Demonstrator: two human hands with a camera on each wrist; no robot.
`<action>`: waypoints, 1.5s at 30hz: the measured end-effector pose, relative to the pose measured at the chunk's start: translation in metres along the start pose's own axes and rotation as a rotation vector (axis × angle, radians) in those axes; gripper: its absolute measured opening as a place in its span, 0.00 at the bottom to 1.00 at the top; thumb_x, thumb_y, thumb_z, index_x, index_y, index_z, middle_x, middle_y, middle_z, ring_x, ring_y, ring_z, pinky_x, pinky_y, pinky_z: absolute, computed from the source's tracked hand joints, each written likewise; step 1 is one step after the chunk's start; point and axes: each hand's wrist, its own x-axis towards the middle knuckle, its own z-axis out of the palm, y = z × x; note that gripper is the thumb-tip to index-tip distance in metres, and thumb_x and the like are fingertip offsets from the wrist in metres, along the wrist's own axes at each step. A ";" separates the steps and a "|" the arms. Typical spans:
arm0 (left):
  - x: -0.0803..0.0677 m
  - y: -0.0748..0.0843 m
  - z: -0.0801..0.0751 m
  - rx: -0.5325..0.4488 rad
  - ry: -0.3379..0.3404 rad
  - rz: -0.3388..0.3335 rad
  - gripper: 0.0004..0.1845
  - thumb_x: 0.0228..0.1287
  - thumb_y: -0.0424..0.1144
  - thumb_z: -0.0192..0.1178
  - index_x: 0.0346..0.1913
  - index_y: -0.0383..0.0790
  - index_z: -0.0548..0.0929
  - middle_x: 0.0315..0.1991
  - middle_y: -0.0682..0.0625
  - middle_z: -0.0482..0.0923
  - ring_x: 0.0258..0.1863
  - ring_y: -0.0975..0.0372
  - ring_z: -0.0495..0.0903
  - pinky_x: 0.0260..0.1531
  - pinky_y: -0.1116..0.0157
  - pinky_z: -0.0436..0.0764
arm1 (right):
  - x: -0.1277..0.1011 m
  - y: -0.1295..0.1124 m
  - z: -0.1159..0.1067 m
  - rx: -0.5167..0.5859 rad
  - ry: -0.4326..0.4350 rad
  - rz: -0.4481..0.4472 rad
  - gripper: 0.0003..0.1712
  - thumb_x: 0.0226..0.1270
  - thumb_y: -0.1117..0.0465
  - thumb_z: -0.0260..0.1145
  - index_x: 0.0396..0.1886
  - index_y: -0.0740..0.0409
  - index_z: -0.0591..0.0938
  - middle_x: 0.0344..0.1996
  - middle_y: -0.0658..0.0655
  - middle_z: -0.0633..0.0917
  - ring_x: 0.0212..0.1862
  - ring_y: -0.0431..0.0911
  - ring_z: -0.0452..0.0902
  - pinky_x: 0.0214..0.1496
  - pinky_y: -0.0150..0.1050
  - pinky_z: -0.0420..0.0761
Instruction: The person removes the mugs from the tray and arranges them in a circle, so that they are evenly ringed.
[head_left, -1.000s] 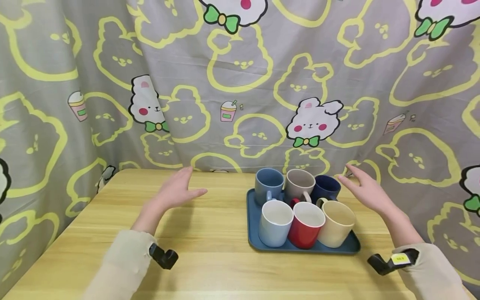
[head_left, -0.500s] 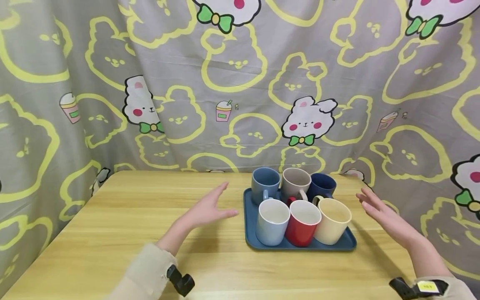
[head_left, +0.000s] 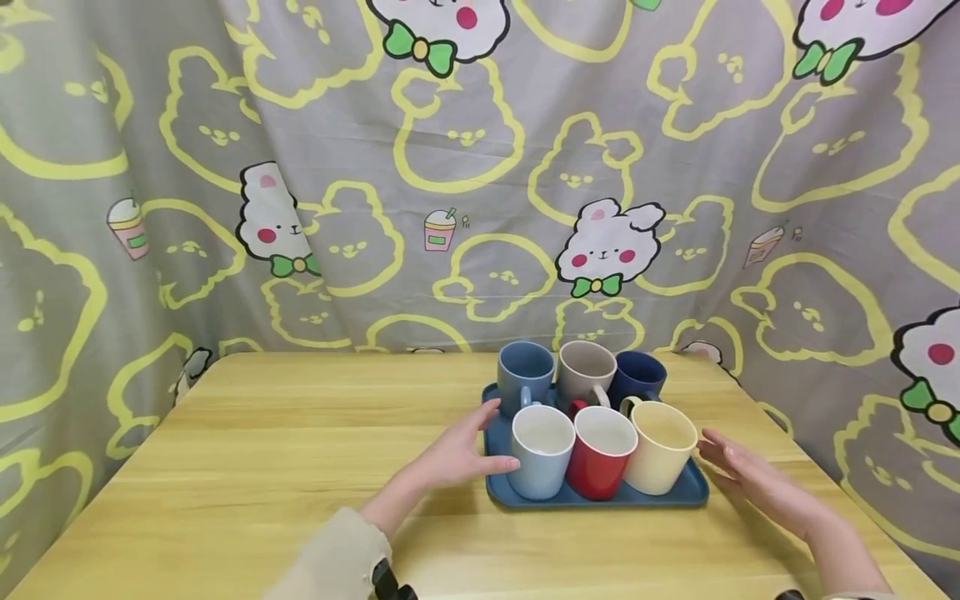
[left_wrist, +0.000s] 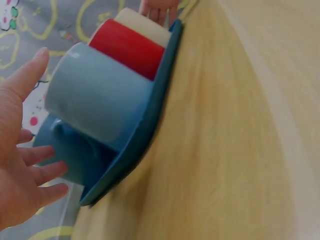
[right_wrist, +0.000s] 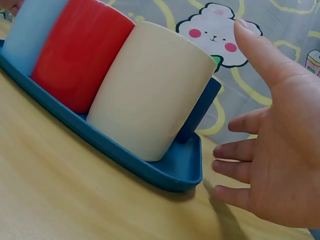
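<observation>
1. Head view first, and I've got the blue tray (head_left: 498,437) on the bench (head_left: 262,467), off toward the right, with six mugs on it, all upright, two rows of three.
2. Front row, reading from the left: light blue mug (head_left: 540,467), red mug (head_left: 596,471), cream mug (head_left: 656,462), lined up side by side.
3. Back row, same order: mid-blue mug (head_left: 517,383), grey mug (head_left: 581,379), navy mug (head_left: 637,386), their lower parts partly hidden from me.
4. Left hand (head_left: 459,454), there it is at the tray's left end, wide, thumb well away from the fingers! Its thumb tip overlaps the light blue mug as I look down; whether they touch, I can't tell.
5. Over on the left wrist camera, I see those fingers fanned out, two of them crossing in front of the mid-blue mug.
6. Right hand (head_left: 765,483), at the opposite end, wide too, nearest the cream mug. My right wrist picture has the thumb raised and the fingertips just beside the tray's corner, a clear gap between.
7. Behind it all hangs a grey curtain (head_left: 322,133), printed with yellow outlines and white rabbit heads wearing green bows.
</observation>
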 end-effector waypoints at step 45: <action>0.022 0.009 0.064 -0.166 0.300 -0.002 0.45 0.38 0.46 0.76 0.61 0.40 0.65 0.50 0.49 0.66 0.48 0.57 0.70 0.46 0.57 0.74 | -0.007 0.031 -0.004 0.397 -0.158 -0.110 0.32 0.72 0.74 0.29 0.71 0.46 0.54 0.67 0.46 0.63 0.67 0.36 0.55 0.64 0.29 0.57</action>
